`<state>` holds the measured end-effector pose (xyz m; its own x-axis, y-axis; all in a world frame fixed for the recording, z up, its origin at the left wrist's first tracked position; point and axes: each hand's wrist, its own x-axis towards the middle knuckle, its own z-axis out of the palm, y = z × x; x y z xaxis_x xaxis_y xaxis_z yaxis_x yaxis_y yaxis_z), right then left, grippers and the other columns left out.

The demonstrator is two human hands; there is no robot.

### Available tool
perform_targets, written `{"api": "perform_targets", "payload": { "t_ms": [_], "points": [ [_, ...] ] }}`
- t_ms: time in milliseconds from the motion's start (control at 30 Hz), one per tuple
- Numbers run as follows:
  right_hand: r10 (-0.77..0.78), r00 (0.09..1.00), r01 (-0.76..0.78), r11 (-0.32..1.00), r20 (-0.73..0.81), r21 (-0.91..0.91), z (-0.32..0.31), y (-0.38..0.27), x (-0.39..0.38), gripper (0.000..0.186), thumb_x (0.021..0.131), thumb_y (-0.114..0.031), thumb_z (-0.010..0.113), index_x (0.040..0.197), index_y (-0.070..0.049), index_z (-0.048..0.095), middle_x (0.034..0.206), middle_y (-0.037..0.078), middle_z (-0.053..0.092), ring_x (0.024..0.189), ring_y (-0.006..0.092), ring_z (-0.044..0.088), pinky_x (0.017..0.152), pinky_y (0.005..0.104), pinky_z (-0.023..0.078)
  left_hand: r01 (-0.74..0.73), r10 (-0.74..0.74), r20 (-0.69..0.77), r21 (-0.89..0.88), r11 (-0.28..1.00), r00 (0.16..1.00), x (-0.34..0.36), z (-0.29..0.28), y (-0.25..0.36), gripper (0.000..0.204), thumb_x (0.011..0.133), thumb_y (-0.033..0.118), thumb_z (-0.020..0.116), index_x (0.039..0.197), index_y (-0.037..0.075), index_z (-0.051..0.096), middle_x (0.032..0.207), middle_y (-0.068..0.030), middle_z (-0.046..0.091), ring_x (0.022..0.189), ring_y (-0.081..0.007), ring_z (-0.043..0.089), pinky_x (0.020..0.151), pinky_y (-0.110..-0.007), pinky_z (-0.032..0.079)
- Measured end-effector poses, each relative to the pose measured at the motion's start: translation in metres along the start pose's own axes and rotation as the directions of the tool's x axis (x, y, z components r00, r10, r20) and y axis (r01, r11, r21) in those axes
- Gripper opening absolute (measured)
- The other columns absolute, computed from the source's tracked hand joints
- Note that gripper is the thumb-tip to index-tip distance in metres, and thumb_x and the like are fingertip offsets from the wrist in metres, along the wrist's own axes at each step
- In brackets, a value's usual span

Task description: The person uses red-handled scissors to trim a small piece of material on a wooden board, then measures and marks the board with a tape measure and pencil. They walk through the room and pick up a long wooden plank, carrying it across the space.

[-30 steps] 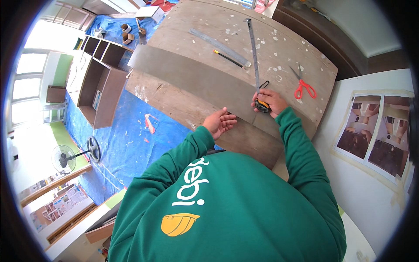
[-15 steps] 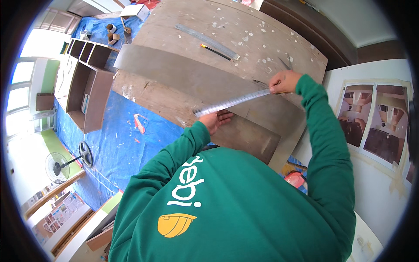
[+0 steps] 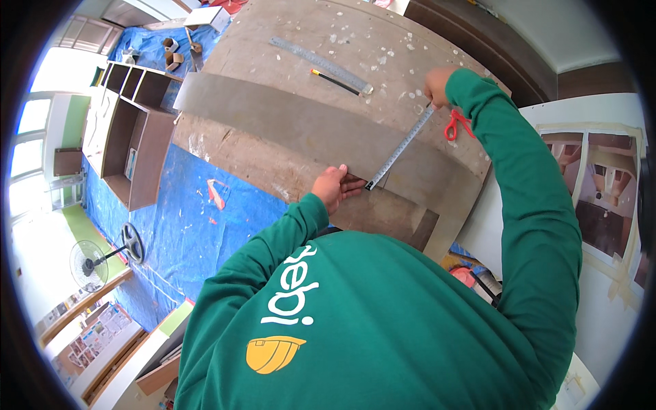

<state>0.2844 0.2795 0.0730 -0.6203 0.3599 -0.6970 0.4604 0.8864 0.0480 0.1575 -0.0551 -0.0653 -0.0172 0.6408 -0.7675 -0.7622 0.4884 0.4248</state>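
Note:
A narrow metal ruler (image 3: 402, 148) slants across the long grey-brown sheet (image 3: 287, 113) on the worktable. Its far end is in the closed fingers of my right hand (image 3: 441, 85). The ruler's dark near end lies beside the fingertips of my left hand (image 3: 333, 188). That hand rests at the sheet's near edge, thumb raised and fingers stretched toward the ruler; whether they touch it I cannot tell. Red-handled scissors (image 3: 456, 126) lie just below my right wrist, their blades mostly hidden. Farther off lie a wider ruler (image 3: 321, 63) and a black pencil (image 3: 335, 81) with a yellow end.
The paint-spotted wooden table (image 3: 273, 20) fills the middle. At left, a brown open cabinet (image 3: 140, 154) stands on a blue tarp (image 3: 184, 205), near a fan (image 3: 89, 265). Photos (image 3: 608, 184) are taped to a white panel at right.
My right hand has moved up and away, swinging the ruler to a steeper slant. Its near end has shifted right past my left fingertips. The scissors' red handles now show.

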Motion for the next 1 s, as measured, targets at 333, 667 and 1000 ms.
{"api": "perform_targets", "payload": {
  "t_ms": [333,667,1000],
  "points": [
    [0.057,0.998,-0.051,0.978,0.024,-0.204,-0.016,-0.01,0.034,0.027,0.07,-0.018,0.08,0.096,-0.011,0.075,0.093,0.01,0.072,0.089,0.0316,0.069,0.076,0.0442,0.055,0.046,-0.046,-0.012,-0.035,0.998,0.999,-0.007,0.01,0.007,0.023,0.106,0.028,0.038,0.111,0.005,0.037,0.117,-0.0241,0.054,0.105,-0.038,0.064,0.087,-0.049,0.056],
    [0.059,0.987,-0.094,0.965,-0.149,-0.246,-0.001,-0.019,0.046,0.019,0.076,-0.008,0.065,0.092,-0.011,0.074,0.095,0.013,0.072,0.091,0.0331,0.069,0.078,0.0433,0.057,0.029,-0.028,0.022,-0.046,0.999,0.999,0.001,0.006,0.004,0.024,0.106,0.025,0.037,0.109,0.001,0.036,0.116,-0.0242,0.05,0.104,-0.0368,0.064,0.087,-0.047,0.057],
    [0.083,0.97,-0.132,0.969,-0.23,-0.21,0.034,-0.012,0.05,0.023,0.085,-0.009,0.058,0.102,-0.009,0.074,0.107,0.012,0.071,0.1,0.0317,0.069,0.082,0.0421,0.057,-0.012,0.018,0.036,-0.169,0.986,0.999,0.0,0.009,0.001,0.022,0.105,0.021,0.038,0.107,-0.001,0.035,0.109,-0.0236,0.051,0.106,-0.0381,0.064,0.089,-0.046,0.056]
  ]
}}
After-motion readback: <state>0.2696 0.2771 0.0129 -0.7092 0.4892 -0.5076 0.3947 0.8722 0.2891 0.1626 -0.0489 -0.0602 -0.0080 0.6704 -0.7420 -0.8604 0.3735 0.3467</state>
